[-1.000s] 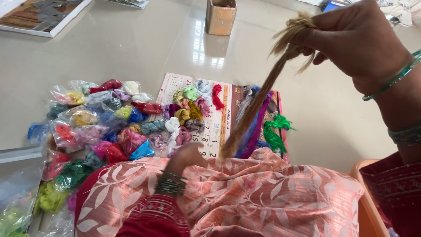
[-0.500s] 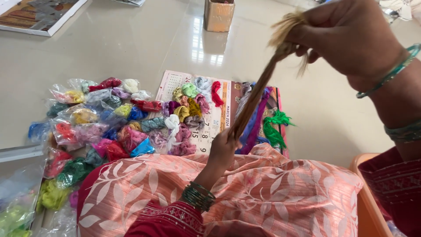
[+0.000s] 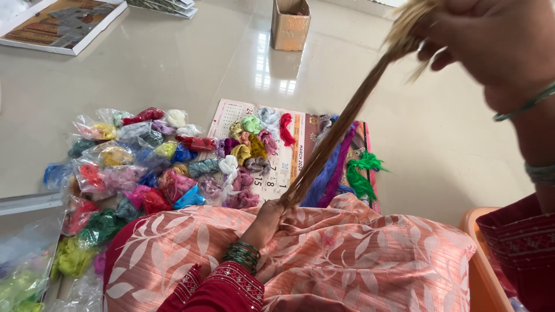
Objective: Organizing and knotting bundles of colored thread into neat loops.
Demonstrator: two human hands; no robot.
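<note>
A long brown-gold hank of thread (image 3: 341, 130) runs taut on a slant from upper right down to my lap. My right hand (image 3: 491, 43), close to the camera at the top right, is closed around its frayed upper end. My left hand (image 3: 269, 216), with green bangles on the wrist, pinches its lower end over the peach leaf-patterned cloth (image 3: 358, 260) covering my lap. Behind the hank lie blue and purple thread skeins (image 3: 332, 167) and a green tassel (image 3: 361, 173).
Several small bags and loose bundles of coloured thread (image 3: 144, 162) spread over the shiny floor and a calendar sheet (image 3: 277, 150). A cardboard box (image 3: 289, 23) stands at the back, a book (image 3: 63, 23) at the far left, an orange tub (image 3: 483, 271) at the lower right.
My left hand rose from my lap and took hold of the hank's lower end. My right hand lifted the upper end up and closer to the camera, pulling the hank straight.
</note>
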